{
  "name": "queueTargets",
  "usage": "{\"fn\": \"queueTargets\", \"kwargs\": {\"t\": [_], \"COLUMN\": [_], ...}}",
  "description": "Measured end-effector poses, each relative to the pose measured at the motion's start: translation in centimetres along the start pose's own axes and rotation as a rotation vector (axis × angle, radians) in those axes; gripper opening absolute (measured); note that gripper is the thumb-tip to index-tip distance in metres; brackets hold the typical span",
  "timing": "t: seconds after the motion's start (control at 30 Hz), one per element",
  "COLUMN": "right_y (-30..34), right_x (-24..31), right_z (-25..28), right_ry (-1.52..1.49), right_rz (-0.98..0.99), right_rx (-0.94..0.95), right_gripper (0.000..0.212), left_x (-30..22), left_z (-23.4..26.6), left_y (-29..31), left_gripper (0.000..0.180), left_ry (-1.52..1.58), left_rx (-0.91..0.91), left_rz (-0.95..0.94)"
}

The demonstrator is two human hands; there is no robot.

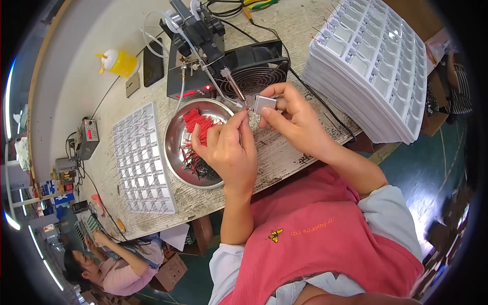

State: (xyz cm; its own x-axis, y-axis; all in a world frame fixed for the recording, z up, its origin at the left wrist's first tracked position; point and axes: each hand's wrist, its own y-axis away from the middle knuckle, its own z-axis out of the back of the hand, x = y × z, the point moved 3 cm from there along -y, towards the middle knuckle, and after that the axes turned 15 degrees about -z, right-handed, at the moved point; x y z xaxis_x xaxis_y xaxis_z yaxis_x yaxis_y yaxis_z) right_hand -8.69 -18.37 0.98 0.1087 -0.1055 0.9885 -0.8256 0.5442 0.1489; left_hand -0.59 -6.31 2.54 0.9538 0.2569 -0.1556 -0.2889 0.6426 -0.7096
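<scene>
My right hand (297,119) pinches a small flat silver square piece (265,104), which looks like a pouch battery cell, between thumb and fingers. My left hand (229,147) is closed at the fingertips on what looks like a thin red wire, mostly hidden by the fingers. Both hands meet just under the tip of a soldering iron (234,85) held in a stand, with a thin feed tube beside it. Below my left hand, a round metal bowl (175,170) holds many short red and black wires (201,127), partly covered by that hand.
Left of the bowl lies a white tray (170,201) of silver pieces with wires. A tall stack of white trays (356,86) stands at right. Behind are a black fan (254,76), a phone (153,63) and a yellow bottle (121,63). Another person (119,274) works at lower left.
</scene>
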Motion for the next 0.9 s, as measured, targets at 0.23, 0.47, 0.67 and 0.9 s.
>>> {"fn": "queueTargets", "kwargs": {"t": [0.23, 0.47, 0.67, 0.9], "right_y": [0.1, -0.4, -0.2, -0.1], "right_x": [-0.1, 0.1, -0.3, -0.6], "right_z": [0.0, 1.7, 1.4, 0.1], "right_ry": [-0.031, -0.118, -0.043, 0.053], "right_rz": [-0.006, -0.020, -0.045, -0.050], "right_rx": [0.009, -0.092, -0.028, 0.059], "right_gripper": [0.024, 0.023, 0.022, 0.026], "left_x": [0.0, 0.3, 0.6, 0.4], "left_z": [0.0, 0.3, 0.3, 0.3], "left_y": [0.1, 0.5, 0.7, 0.4], "left_gripper": [0.015, 0.011, 0.009, 0.008], "left_ry": [0.004, 0.007, 0.006, 0.012], "left_rx": [-0.014, -0.016, -0.014, -0.029], "left_rz": [-0.008, 0.008, -0.004, -0.001]}}
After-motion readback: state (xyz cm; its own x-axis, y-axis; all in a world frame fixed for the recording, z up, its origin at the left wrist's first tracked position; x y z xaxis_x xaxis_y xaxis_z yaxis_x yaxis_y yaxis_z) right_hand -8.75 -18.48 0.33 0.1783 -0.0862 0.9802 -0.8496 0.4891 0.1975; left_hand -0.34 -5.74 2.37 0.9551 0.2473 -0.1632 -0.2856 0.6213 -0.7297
